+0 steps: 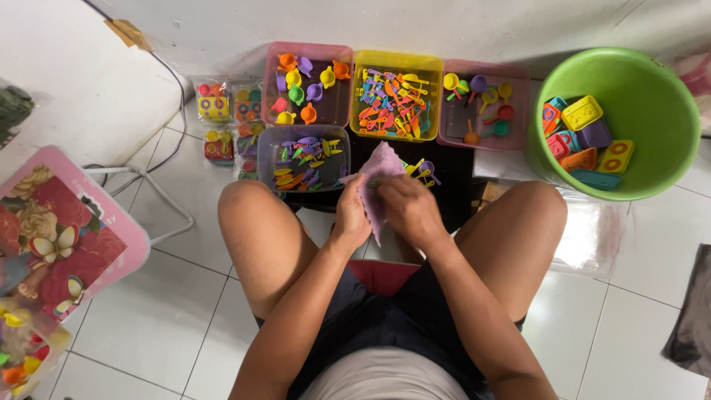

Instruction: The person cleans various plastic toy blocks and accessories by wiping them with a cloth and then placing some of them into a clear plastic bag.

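Hands meeting at frame centre: left hand (352,215) and right hand (409,210) both pinching purple cloth (378,174), fingers curled tight around it; small green piece seemingly wrapped inside, hard telling. Sorted toys already lying in trays across upper middle: pink tray (268,81), yellow tray (396,59), grey tray (265,159). Green bucket (666,96) at upper right holding toy blocks. Bagged sets (215,107) sitting upper left.

A soft purple cloth (379,178) is bunched up and crumpled. It hangs down in folds just in front of the grey tub (268,159) full of little toys.
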